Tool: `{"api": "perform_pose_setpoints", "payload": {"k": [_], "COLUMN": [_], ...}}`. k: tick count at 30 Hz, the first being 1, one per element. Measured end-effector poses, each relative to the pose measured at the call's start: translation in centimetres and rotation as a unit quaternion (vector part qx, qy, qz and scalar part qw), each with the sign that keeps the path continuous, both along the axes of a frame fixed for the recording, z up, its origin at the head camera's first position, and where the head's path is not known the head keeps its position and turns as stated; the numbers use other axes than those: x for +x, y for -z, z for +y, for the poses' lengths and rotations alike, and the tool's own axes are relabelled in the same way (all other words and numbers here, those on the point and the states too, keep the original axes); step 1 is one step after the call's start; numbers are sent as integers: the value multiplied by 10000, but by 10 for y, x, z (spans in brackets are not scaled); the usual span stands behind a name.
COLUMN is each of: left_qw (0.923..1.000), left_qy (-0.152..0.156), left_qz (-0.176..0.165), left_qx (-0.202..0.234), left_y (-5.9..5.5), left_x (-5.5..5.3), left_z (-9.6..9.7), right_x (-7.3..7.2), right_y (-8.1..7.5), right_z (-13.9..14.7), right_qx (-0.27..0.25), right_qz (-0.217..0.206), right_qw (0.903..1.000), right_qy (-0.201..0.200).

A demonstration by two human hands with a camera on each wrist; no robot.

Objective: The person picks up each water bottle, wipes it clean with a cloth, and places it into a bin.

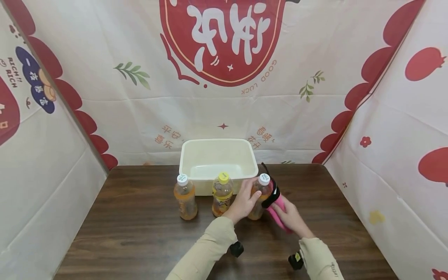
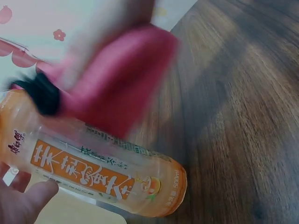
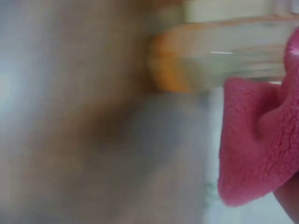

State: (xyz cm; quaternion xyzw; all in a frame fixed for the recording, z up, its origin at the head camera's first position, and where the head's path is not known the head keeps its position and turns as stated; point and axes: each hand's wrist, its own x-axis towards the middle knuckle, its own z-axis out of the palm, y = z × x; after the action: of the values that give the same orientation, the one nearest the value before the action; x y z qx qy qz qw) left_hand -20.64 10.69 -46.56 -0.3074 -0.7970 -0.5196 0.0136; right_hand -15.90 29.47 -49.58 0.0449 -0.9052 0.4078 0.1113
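Observation:
On the right of the row stands a white-capped bottle (image 1: 256, 213) with an orange label, upright on the table. My left hand (image 1: 243, 201) grips it around its upper part, and the left wrist view shows the thumb along the bottle (image 2: 84, 170). In my right hand (image 1: 291, 218) is a fuzzy pink cloth (image 3: 252, 149) with a black part, held beside the bottle's right side. The cloth (image 2: 126, 79) is blurred in the left wrist view and overlaps the bottle there. The right fingers are partly hidden by the cloth.
A yellow-capped bottle (image 1: 221, 200) and another white-capped bottle (image 1: 186, 202) stand to the left. Behind them sits a cream-coloured plastic bin (image 1: 203, 187). The dark wooden table (image 1: 133, 225) meets a printed cloth backdrop (image 1: 224, 109) at the back.

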Motion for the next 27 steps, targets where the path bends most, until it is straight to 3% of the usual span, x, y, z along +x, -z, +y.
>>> {"api": "perform_pose_setpoints", "payload": {"k": [5,9,14,18,20,24,27], "left_qw": [10000,9999,9999,9998,9997,9992,9988], "left_qy": [-9,-72,-71,-104,-91,-45,-72], "left_qz": [-41,136,142,143,204,360,379], "left_qx": [-36,19,-14,37,77,188,296], "left_y": [0,1,1,1,1,3,6], "left_x": [-1,-2,-1,0,0,1,1], "left_z": [-1,-1,-2,-1,0,3,4], "right_x": [-4,-8,-7,-5,-4,-1,1], "right_y": [-38,-43,-27,-7,7,41,58], "right_z": [-4,-11,-13,-12,-11,-9,-9], "right_qx": [296,372,146,-75,-78,100,177], "right_qz": [660,1005,1283,1220,982,111,-316], "right_qw": [9969,9935,9914,9925,9951,9998,9992], "right_qy": [-320,-374,-201,-67,27,100,138]}}
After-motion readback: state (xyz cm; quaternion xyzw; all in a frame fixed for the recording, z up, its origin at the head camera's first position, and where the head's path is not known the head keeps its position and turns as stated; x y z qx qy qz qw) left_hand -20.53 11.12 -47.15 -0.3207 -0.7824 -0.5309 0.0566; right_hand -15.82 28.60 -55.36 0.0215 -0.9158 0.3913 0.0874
